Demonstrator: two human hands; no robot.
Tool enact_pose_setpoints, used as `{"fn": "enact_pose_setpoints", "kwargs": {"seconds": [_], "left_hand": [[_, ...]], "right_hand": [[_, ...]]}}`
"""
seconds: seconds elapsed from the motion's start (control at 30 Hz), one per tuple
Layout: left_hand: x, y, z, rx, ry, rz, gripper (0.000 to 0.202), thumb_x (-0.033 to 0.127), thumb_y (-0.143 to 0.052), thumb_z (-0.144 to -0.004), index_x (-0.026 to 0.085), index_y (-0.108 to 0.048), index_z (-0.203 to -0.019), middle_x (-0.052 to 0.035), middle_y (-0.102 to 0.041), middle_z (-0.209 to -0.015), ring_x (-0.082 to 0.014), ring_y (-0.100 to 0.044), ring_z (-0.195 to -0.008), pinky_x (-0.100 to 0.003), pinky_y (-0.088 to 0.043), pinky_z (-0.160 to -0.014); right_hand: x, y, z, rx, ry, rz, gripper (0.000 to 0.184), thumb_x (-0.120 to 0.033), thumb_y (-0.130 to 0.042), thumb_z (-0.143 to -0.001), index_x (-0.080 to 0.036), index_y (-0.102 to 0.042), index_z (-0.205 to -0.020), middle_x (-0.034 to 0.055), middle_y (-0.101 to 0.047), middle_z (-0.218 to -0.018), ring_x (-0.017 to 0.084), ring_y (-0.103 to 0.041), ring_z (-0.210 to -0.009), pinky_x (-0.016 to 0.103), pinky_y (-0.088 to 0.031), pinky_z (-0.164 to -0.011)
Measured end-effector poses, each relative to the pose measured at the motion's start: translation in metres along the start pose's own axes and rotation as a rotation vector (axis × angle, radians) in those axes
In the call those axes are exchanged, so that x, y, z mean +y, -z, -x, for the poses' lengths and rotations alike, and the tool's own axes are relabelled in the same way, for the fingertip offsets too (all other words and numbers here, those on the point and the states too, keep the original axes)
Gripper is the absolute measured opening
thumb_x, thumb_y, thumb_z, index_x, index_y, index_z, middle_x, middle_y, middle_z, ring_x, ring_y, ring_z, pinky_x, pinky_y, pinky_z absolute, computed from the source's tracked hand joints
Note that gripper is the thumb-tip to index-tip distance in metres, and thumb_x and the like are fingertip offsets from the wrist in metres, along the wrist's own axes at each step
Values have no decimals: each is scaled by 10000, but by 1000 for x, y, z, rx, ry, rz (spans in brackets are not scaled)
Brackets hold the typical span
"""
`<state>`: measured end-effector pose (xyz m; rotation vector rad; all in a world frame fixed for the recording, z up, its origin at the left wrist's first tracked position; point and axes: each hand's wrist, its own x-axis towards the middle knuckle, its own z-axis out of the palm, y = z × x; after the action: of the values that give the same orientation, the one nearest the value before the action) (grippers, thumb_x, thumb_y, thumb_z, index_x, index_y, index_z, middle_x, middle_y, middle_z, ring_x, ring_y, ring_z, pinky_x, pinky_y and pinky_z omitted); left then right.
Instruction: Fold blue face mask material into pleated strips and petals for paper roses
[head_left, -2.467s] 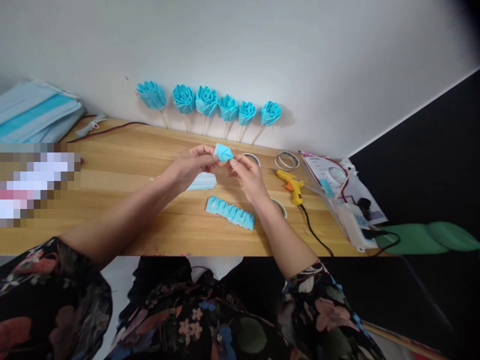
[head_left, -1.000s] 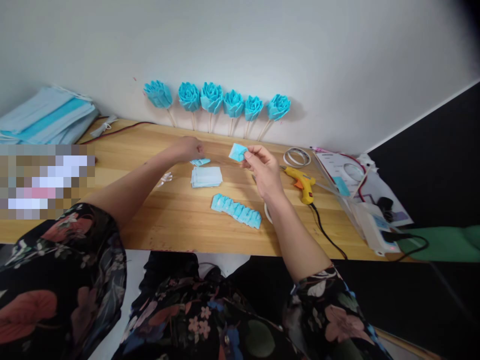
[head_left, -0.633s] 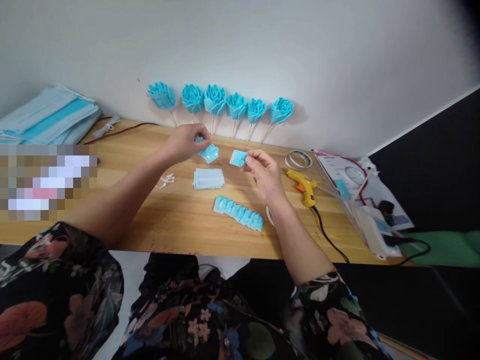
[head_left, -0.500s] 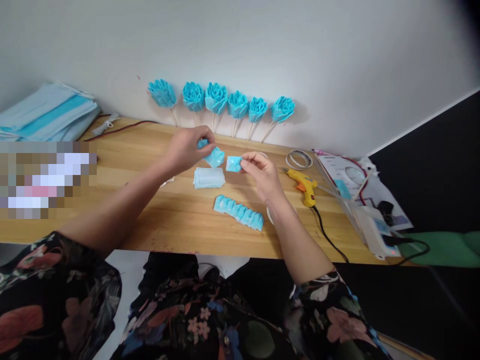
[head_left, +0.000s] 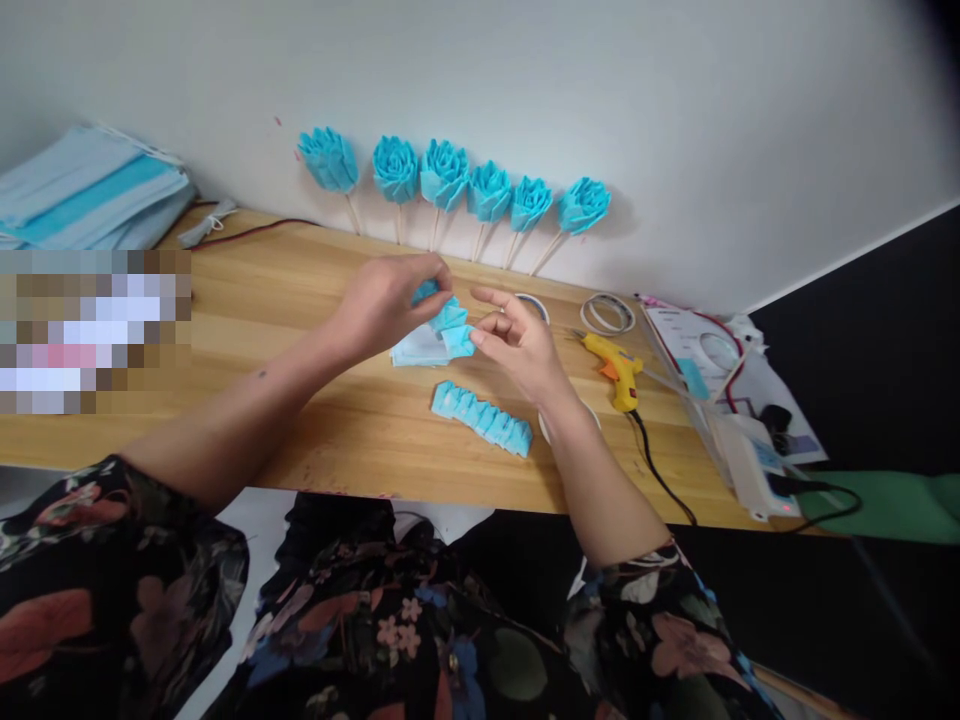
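My left hand (head_left: 394, 305) pinches a blue folded-fabric petal strip (head_left: 450, 314) above the table. Between the thumb and fingers of my right hand (head_left: 521, 350) is a single folded blue petal (head_left: 459, 343), which meets or overlaps the lower end of that strip; whether they are joined I cannot tell. Under them, partly covered, lies a stack of pale rectangular pieces (head_left: 409, 352). Closer to me, a slanting row of overlapping folded petals (head_left: 481, 418) rests on the wooden table (head_left: 360, 430).
Several blue fabric roses (head_left: 444, 175) on sticks lean against the wall. Flat face masks (head_left: 90, 190) are piled at the far left. To the right are a yellow glue gun (head_left: 619, 370) with a black cord, a tape roll (head_left: 607, 314) and a white power strip (head_left: 742, 465).
My right hand has brought its petal left against the strip in my left hand; they were apart before. Both now cover more of the pale stack. The view has shifted slightly.
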<state>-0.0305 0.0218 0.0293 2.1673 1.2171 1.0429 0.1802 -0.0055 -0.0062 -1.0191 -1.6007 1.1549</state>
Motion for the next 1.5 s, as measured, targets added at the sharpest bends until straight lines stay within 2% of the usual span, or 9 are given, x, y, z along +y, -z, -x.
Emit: {"fn": "enact_pose_setpoints", "kwargs": {"seconds": [0.4,0.53,0.67,0.8,0.87,0.97,1.1,1.3,1.5], "left_hand": [[-6,-2,2,16,-237,-114,86,216,-574,-867,176,-650,-855,-25,-683,-828,-159,-614,-770,-264,-418,-714],[-7,-4,3,9,-255,-100,75,213,-586,-871,173,-647,-854,-26,-690,-833,-150,-626,-770,-261,-439,-714],[-8,-7,3,14,-156,105,134,274,-631,-870,177,-649,-960,-22,-684,-836,-149,-630,-763,-262,-466,-703],[-10,-10,0,-52,60,511,415,445,-556,-953,186,-555,-1278,-20,-664,-773,-150,-637,-652,-269,-486,-626],[-12,-14,-2,-101,171,704,523,565,-465,-975,168,-539,-1307,-40,-672,-770,-157,-647,-627,-270,-488,-591],[-16,-20,-3,-226,290,883,615,686,-498,-907,134,-632,-1141,-83,-704,-806,-163,-660,-637,-256,-472,-546],[-15,-22,0,-390,379,904,511,634,-696,-793,131,-689,-878,-94,-720,-798,-152,-651,-658,-236,-460,-536],[-11,-21,3,-311,402,847,319,441,-763,-778,148,-655,-708,-55,-701,-700,-101,-572,-576,-214,-413,-510],[-15,-26,3,-217,395,804,304,397,-745,-787,145,-653,-643,-32,-661,-615,-87,-528,-530,-213,-395,-500]], "right_hand": [[5,0,-2,-37,-11,2,452,-412,-764,-773,-233,-698,-1183,-22,-660,-785,123,-587,-726,273,-477,-679],[7,0,-1,-18,-11,-6,308,-398,-766,-773,-220,-726,-1022,-14,-684,-806,125,-612,-743,277,-494,-718],[8,-1,-2,11,3,-8,213,-395,-761,-773,-217,-710,-878,-11,-689,-810,128,-613,-742,278,-491,-722],[5,1,-3,59,-14,-50,242,-427,-775,-737,-219,-696,-834,-19,-660,-766,128,-584,-718,274,-482,-704],[3,2,-5,104,-39,-102,273,-446,-791,-704,-217,-675,-797,-24,-641,-741,126,-570,-709,273,-483,-703],[2,4,-6,147,-70,-212,294,-450,-803,-675,-214,-651,-764,-31,-630,-744,113,-562,-699,268,-484,-717],[4,6,-7,150,-81,-276,291,-438,-818,-665,-216,-664,-771,-33,-642,-755,105,-571,-696,261,-483,-719],[2,2,-6,136,-63,-223,340,-471,-840,-647,-220,-704,-833,-28,-673,-761,118,-595,-714,264,-505,-720],[3,2,-6,132,-24,-178,464,-518,-835,-670,-239,-721,-1023,-12,-708,-831,151,-645,-803,308,-542,-808]]}}
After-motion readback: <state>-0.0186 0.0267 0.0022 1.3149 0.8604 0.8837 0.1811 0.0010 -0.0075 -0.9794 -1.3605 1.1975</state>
